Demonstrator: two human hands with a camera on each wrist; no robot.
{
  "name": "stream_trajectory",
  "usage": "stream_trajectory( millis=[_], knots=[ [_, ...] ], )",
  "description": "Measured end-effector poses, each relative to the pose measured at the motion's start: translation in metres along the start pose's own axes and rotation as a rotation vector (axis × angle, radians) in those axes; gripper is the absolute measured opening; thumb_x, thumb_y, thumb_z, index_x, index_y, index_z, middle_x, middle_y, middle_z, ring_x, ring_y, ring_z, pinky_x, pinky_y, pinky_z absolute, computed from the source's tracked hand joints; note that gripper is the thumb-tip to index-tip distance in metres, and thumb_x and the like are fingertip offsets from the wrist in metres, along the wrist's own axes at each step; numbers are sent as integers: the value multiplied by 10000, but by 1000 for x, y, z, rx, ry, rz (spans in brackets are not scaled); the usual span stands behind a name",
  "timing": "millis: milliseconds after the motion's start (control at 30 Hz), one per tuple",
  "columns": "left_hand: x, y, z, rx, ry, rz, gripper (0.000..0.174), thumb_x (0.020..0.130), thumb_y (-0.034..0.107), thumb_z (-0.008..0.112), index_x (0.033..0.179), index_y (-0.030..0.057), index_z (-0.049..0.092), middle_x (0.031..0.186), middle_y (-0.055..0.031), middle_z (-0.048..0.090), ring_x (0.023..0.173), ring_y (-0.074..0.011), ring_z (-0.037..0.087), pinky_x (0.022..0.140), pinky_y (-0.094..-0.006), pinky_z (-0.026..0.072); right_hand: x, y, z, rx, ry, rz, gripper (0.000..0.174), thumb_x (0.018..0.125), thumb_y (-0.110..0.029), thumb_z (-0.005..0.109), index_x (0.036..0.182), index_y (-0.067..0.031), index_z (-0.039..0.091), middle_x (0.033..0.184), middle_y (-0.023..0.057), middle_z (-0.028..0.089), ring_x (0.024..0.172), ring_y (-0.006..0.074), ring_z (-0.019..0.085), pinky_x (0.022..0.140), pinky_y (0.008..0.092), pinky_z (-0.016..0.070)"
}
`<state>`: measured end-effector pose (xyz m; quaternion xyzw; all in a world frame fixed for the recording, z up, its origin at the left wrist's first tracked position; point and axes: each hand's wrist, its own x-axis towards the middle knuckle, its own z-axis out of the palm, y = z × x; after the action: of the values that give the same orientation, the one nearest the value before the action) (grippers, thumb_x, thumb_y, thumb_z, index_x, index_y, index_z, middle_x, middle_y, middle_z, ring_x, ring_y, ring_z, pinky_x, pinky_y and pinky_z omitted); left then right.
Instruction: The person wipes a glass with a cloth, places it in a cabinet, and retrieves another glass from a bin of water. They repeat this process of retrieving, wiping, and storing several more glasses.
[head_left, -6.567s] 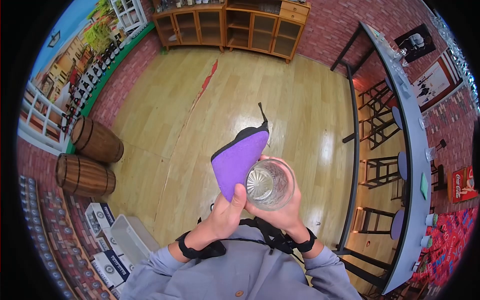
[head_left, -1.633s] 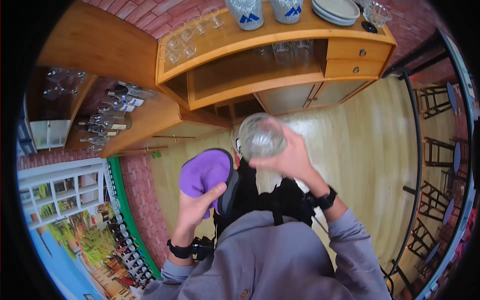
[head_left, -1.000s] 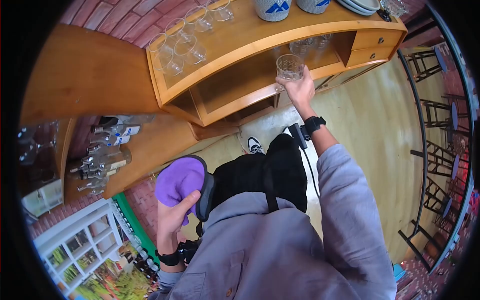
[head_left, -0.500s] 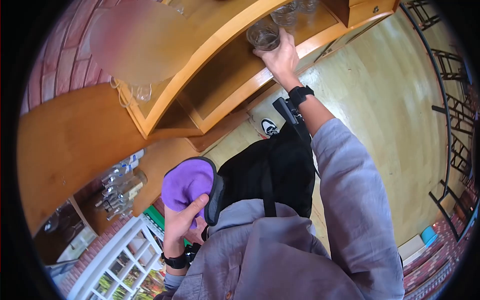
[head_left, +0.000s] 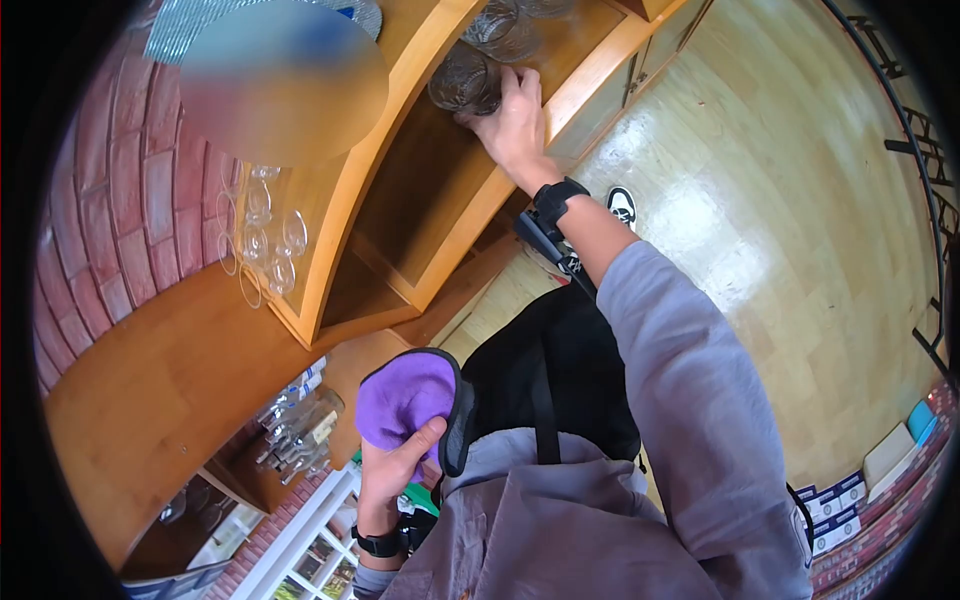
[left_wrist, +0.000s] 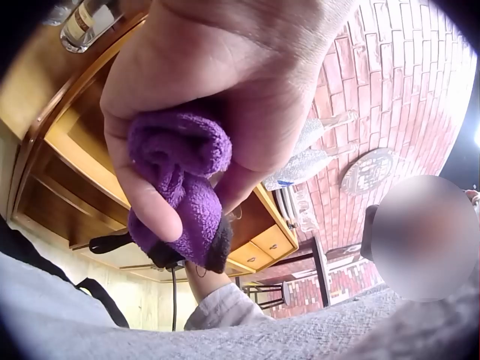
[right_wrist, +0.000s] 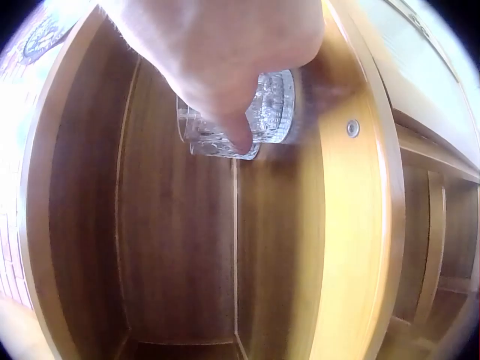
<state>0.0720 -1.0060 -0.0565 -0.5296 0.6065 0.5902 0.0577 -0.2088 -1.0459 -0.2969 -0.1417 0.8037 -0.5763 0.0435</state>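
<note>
In the head view my right hand (head_left: 520, 130) reaches into the cabinet's open shelf and holds a clear cut-glass tumbler (head_left: 465, 80). Beside it further glasses (head_left: 505, 30) stand deeper along the same shelf. The right wrist view shows the back of my right hand (right_wrist: 225, 52) covering much of the glassware, with a thick patterned glass base (right_wrist: 277, 109) showing past the fingers. Held low near my body, my left hand (head_left: 395, 465) grips a bunched purple cloth (head_left: 405, 400) with a black edge. The cloth's folds (left_wrist: 180, 187) stick out between thumb and fingers in the left wrist view.
The wooden cabinet (head_left: 330, 240) carries stemmed glasses (head_left: 270, 240) on top, close to the brick wall. Bottles (head_left: 305, 420) lie in view on a lower side shelf. Wooden floor (head_left: 720, 180) spreads to the right, with boxes (head_left: 835, 510) further back.
From holding both things over the floor, I have come to the cabinet. My right hand has carried the tumbler into the open shelf, beside the other glasses. The left hand keeps the cloth.
</note>
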Motion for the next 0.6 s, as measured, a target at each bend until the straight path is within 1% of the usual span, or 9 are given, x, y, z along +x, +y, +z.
stream_trajectory(
  millis=[100,167,200,267,400,467,600],
  knots=[
    [3,2,3,18,-12,-10,536,728,10,722,1207,3,481,1116,-75,574,1018,-175,540,917,-300,401,4,1,3,4,2,-14,655,521,-133,824,1071,35,511,1076,164,440,1000,352,461,844,407,443],
    [4,3,5,27,-1,-76,539,725,14,727,1205,3,482,1111,-77,577,1015,-175,540,914,-298,401,6,2,1,15,11,7,658,507,-141,833,1064,36,531,1047,157,451,983,340,460,844,399,435],
    [5,4,6,31,-5,-77,539,725,14,727,1205,3,482,1111,-77,577,1015,-175,540,914,-298,401,7,2,1,-20,-8,4,698,510,-176,837,1097,45,532,1042,157,470,993,337,467,853,392,436],
    [5,5,9,25,-10,-61,539,723,19,733,1202,3,486,1101,-75,582,1002,-176,545,906,-299,406,9,2,0,-71,-15,-25,762,506,-233,843,1141,49,529,1027,154,498,1002,333,475,860,387,436],
    [8,12,15,24,-11,-10,532,724,21,733,1198,4,492,1090,-72,587,988,-178,552,898,-297,412,13,-2,1,-135,-26,-11,781,507,-247,845,1153,43,516,1035,159,492,987,344,504,832,399,456],
    [8,13,16,12,0,-16,530,724,18,732,1197,2,493,1091,-75,587,986,-180,554,897,-297,413,12,-5,3,-31,-75,115,782,519,-241,847,1163,35,501,1046,167,482,967,364,535,801,416,472],
    [8,7,12,15,-2,-38,539,722,14,731,1202,-3,487,1102,-81,582,999,-180,548,906,-299,408,11,-1,9,85,-55,167,758,542,-211,846,1159,31,479,1068,172,469,958,380,550,782,433,481]
  ],
)
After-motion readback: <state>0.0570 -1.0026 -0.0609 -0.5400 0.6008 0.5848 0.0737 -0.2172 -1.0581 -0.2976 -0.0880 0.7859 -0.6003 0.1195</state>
